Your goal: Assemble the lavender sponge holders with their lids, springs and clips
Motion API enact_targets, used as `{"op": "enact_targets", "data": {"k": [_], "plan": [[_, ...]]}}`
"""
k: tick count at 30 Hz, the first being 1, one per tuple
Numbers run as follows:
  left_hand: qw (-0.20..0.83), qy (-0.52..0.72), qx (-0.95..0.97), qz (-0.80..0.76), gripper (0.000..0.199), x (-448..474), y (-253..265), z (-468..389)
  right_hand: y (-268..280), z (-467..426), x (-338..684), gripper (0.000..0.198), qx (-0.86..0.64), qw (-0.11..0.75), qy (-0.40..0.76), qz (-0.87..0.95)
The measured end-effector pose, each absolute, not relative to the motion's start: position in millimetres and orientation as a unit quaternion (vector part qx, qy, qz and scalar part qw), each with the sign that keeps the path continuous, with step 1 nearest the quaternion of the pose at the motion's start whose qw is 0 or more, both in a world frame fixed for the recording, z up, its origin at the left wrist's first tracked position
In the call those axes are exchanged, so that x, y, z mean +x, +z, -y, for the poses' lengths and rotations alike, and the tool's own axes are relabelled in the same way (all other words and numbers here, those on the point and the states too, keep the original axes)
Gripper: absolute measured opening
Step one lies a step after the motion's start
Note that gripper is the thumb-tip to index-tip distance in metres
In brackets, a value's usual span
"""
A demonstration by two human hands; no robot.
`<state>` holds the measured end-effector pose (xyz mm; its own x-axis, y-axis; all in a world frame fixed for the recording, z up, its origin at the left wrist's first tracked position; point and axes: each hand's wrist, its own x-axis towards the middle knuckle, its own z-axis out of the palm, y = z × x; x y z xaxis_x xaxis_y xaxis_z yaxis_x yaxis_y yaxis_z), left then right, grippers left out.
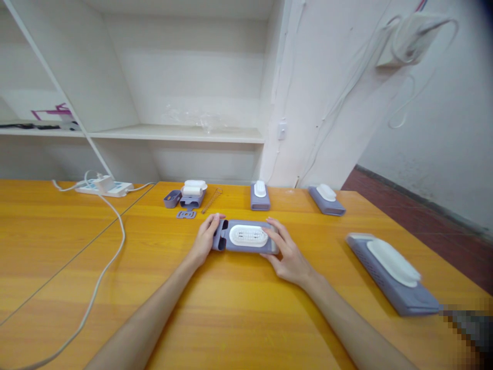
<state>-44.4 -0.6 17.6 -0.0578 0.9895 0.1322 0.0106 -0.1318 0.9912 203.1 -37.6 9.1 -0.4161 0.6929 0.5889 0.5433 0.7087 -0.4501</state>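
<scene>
Between my hands, just above or on the table, is a purple-grey plastic case [246, 247] lying lengthwise. A white oval pad [248, 236] with rows of small bumps sits on its upper face. My left hand [206, 239] grips a purple-grey end piece [219, 235] at the case's left end; a notch shows between the two, and I cannot tell whether they are joined. My right hand [285, 252] closes round the right end, thumb below and fingers over the top edge, one fingertip by the pad. That end looks paler and is partly hidden by the fingers.
Similar cases with white tops stand at the back [260, 196], back right [326, 199] and right [393, 272]. Back left are another case [192, 194], a small open box [172, 199], a flat slotted piece [186, 215] and a thin brown wire-like item [211, 200]. A power strip [103, 186] trails a white cable [111, 267].
</scene>
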Motion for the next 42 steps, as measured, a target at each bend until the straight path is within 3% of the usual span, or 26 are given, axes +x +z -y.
{"op": "enact_targets", "data": {"k": [9, 22, 28, 35, 42], "plan": [[0.376, 0.459, 0.617, -0.518, 0.052, -46, 19, 6, 4, 34, 205, 0.061, -0.401, 0.371, 0.113, 0.83], [0.33, 0.496, 0.658, -0.461, 0.037, -35, 14, 14, 3, 34, 206, 0.059, -0.395, 0.374, 0.099, 0.833], [0.303, 0.492, 0.657, -0.483, 0.061, -35, 12, 15, 5, 34, 206, 0.058, -0.412, 0.395, 0.122, 0.812], [0.317, 0.45, 0.686, -0.477, 0.117, -30, 15, 15, 6, 32, 206, 0.058, -0.428, 0.426, 0.14, 0.785], [0.28, 0.445, 0.682, -0.509, 0.117, -31, 8, 11, 8, 34, 206, 0.061, -0.428, 0.428, 0.128, 0.786]]}}
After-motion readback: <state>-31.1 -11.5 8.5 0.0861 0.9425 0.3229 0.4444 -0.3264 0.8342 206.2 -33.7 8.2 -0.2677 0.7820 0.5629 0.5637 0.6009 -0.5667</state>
